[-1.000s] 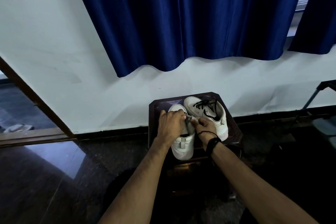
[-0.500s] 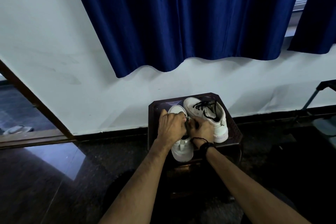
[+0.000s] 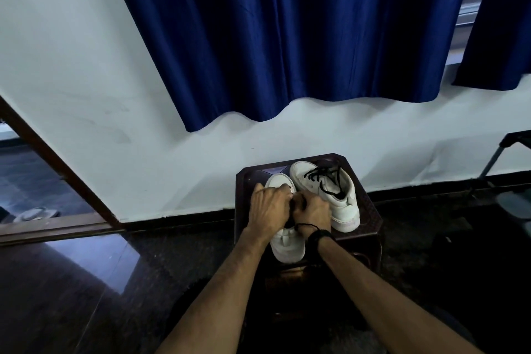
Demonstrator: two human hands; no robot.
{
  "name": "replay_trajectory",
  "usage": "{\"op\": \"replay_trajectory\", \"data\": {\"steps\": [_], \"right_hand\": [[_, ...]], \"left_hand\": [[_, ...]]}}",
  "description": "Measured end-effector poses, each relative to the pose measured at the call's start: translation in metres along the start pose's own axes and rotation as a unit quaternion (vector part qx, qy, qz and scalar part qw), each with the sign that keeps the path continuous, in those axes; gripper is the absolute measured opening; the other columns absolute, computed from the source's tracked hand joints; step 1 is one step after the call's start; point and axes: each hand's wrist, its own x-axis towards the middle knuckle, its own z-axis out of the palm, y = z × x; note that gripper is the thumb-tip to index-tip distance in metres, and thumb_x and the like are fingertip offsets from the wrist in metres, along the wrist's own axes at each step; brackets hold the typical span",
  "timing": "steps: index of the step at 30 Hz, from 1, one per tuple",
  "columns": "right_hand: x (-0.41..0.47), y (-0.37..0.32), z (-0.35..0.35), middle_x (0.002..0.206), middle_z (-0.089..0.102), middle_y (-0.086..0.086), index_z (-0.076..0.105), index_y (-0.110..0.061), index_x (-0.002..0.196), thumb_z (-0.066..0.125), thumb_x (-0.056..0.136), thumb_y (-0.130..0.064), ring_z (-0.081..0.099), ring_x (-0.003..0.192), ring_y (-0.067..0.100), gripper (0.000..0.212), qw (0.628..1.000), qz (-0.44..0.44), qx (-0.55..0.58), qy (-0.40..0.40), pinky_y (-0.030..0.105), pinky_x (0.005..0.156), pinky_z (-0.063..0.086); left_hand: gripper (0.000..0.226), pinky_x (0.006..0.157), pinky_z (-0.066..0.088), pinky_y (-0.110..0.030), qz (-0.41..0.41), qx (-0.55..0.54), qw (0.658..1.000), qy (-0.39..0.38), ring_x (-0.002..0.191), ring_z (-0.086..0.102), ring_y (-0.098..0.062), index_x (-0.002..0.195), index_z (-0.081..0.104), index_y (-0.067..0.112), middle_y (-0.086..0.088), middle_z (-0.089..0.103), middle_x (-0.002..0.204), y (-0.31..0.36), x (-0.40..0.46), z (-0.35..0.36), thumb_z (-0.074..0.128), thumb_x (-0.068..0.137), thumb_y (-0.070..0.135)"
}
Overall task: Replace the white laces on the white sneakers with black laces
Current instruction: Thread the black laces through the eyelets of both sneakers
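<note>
Both my hands sit knuckle to knuckle over the lacing area of the near sneaker (image 3: 288, 244) — left hand (image 3: 268, 207) with fingers curled down onto its upper, right hand (image 3: 311, 210) curled beside it, though what either pinches underneath I cannot tell. That shoe lies toe away from me on the dark stool (image 3: 370, 210). The far sneaker (image 3: 342, 201) stands just beside it at right, touching or nearly so — black laces (image 3: 326, 181) threaded loosely through it.
</note>
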Motion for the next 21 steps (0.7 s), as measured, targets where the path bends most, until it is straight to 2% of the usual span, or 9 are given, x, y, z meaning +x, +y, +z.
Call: {"op": "replay_trajectory", "data": {"steps": [2,5,8,11,14,16,17,19,21], "right_hand": [[0.003,0.008,0.002,0.083,0.072,0.009,0.072,-0.014,0.086,0.053,0.093,-0.035,0.066,0.082,0.027,0.029,0.996,0.029,0.081,-0.022,0.037,0.071,0.052],[0.010,0.018,0.002,0.078,0.071,0.005,0.069,-0.014,0.075,0.048,0.091,-0.053,0.067,0.081,0.025,0.047,0.968,0.144,0.204,-0.029,0.042,0.078,0.054],[0.015,0.030,0.006,0.080,0.074,0.004,0.069,-0.021,0.071,0.064,0.085,-0.036,0.070,0.083,0.024,0.020,0.957,0.159,0.234,-0.058,0.045,0.083,0.057],[0.015,0.025,0.006,0.082,0.075,0.002,0.071,-0.022,0.074,0.066,0.087,-0.021,0.070,0.082,0.019,0.014,0.964,0.147,0.217,-0.050,0.039,0.083,0.057],[0.012,0.014,0.005,0.083,0.070,0.009,0.066,-0.009,0.083,0.061,0.089,-0.014,0.061,0.080,0.023,0.009,0.980,0.098,0.170,0.017,0.027,0.072,0.042],[0.007,0.007,0.000,0.080,0.066,0.010,0.061,-0.005,0.088,0.057,0.091,-0.011,0.057,0.078,0.023,0.007,0.981,0.068,0.165,0.075,0.026,0.069,0.035],[0.007,0.002,-0.002,0.079,0.065,0.006,0.058,-0.006,0.090,0.054,0.093,-0.011,0.057,0.078,0.023,0.008,0.978,0.063,0.176,0.089,0.027,0.070,0.036],[0.010,-0.008,-0.010,0.072,0.062,-0.004,0.053,-0.013,0.090,0.047,0.099,-0.015,0.059,0.075,0.022,0.010,0.962,0.071,0.244,0.100,0.033,0.076,0.044],[0.019,-0.019,-0.023,0.065,0.054,-0.006,0.047,-0.020,0.086,0.041,0.101,-0.018,0.056,0.066,0.020,0.017,0.921,0.095,0.363,0.107,0.040,0.075,0.048]], "left_hand": [[0.020,0.076,0.034,-0.039,-0.006,-0.013,1.000,0.001,0.074,0.065,-0.030,0.083,0.058,0.019,-0.008,0.070,0.074,-0.001,0.000,0.000,0.044,0.094,0.027],[0.023,0.074,0.031,-0.038,-0.004,-0.039,0.999,0.012,0.074,0.064,-0.026,0.080,0.056,0.022,-0.004,0.070,0.073,0.000,-0.002,0.001,0.042,0.095,0.033],[0.022,0.072,0.030,-0.036,-0.002,-0.059,0.998,0.034,0.073,0.063,-0.022,0.077,0.055,0.023,0.000,0.068,0.072,-0.002,-0.005,0.003,0.048,0.096,0.032],[0.020,0.072,0.028,-0.035,-0.007,-0.068,0.997,0.041,0.075,0.062,-0.019,0.080,0.056,0.024,0.002,0.068,0.073,-0.006,-0.007,0.006,0.049,0.096,0.033],[0.018,0.075,0.029,-0.033,-0.003,-0.079,0.996,0.046,0.082,0.059,-0.014,0.085,0.059,0.028,0.008,0.068,0.079,-0.006,-0.008,0.010,0.049,0.094,0.039],[0.012,0.079,0.033,-0.032,-0.013,-0.089,0.995,0.054,0.089,0.056,-0.012,0.089,0.061,0.031,0.013,0.067,0.088,-0.008,-0.009,0.012,0.057,0.087,0.042],[0.014,0.080,0.034,-0.032,-0.029,-0.090,0.994,0.060,0.092,0.055,-0.012,0.092,0.062,0.032,0.014,0.065,0.093,-0.009,-0.010,0.013,0.064,0.081,0.040],[0.037,0.084,0.037,-0.033,-0.088,-0.092,0.990,0.062,0.100,0.052,-0.017,0.102,0.062,0.033,0.014,0.059,0.105,-0.010,-0.014,0.012,0.074,0.067,0.030],[0.055,0.088,0.038,-0.035,-0.163,-0.107,0.978,0.072,0.107,0.048,-0.020,0.110,0.058,0.028,0.008,0.055,0.112,-0.008,-0.017,0.010,0.075,0.059,0.022]]}}
